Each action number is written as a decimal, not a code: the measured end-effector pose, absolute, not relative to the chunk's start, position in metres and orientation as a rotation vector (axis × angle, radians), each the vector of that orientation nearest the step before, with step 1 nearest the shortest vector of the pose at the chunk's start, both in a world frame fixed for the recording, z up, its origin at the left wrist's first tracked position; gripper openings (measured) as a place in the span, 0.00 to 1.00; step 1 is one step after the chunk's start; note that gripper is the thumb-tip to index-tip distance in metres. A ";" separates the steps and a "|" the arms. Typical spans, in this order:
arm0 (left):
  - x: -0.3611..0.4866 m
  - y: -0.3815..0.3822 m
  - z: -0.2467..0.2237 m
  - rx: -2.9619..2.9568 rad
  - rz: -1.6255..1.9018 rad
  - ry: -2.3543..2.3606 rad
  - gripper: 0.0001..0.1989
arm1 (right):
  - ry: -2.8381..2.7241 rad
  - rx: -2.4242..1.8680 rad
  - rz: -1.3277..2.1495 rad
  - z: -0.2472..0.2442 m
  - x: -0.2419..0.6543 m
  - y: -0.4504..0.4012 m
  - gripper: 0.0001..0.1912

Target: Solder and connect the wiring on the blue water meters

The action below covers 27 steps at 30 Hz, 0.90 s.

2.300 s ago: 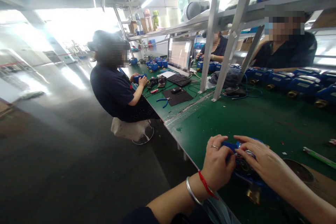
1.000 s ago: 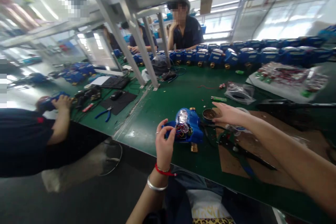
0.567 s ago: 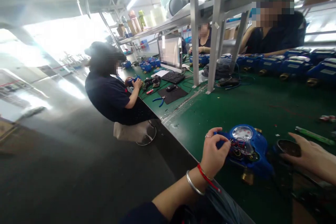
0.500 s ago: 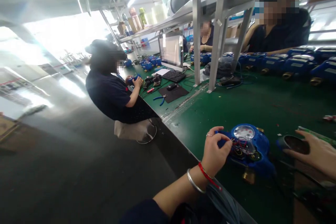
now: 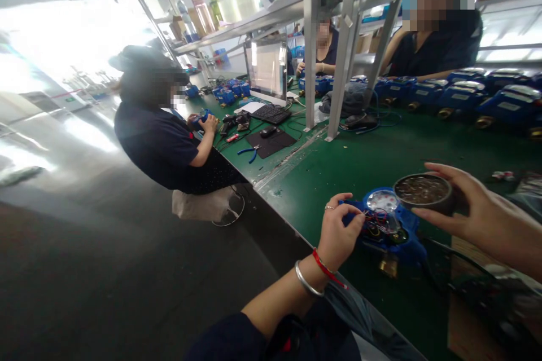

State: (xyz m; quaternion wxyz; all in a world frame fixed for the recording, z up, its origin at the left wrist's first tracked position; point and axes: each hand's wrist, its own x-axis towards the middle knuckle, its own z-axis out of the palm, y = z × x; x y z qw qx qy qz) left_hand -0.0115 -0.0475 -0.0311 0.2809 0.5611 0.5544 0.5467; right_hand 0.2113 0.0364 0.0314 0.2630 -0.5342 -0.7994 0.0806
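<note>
On the green bench lies a blue meter with a round clear dial, its housing open on coloured wires and a brass fitting at its near side. My left hand is at the meter's left edge, thumb and index finger pinched by the wires; what they hold is too small to make out. Thumb and fingers of my right hand grip a round dark cup of small pieces, held up just over the meter's right side.
Blue meters line the bench's back right. Metal posts carry a shelf. A seated person works at the left; two people sit across. Pliers, a mouse pad and a monitor stand beyond. Dark cables lie at the lower right.
My right hand has closed on the cup, lifted it and brought it left to the meter. My left hand keeps its pinch by the wires. The whole view has shifted slightly.
</note>
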 end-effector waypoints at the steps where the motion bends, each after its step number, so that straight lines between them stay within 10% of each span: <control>1: -0.012 -0.047 -0.031 1.514 1.463 1.485 0.03 | -2.221 -1.411 0.254 0.040 0.203 0.029 0.41; 27: -0.013 -0.044 -0.035 1.509 1.506 1.434 0.03 | -2.926 -0.721 -0.126 0.067 0.139 0.002 0.24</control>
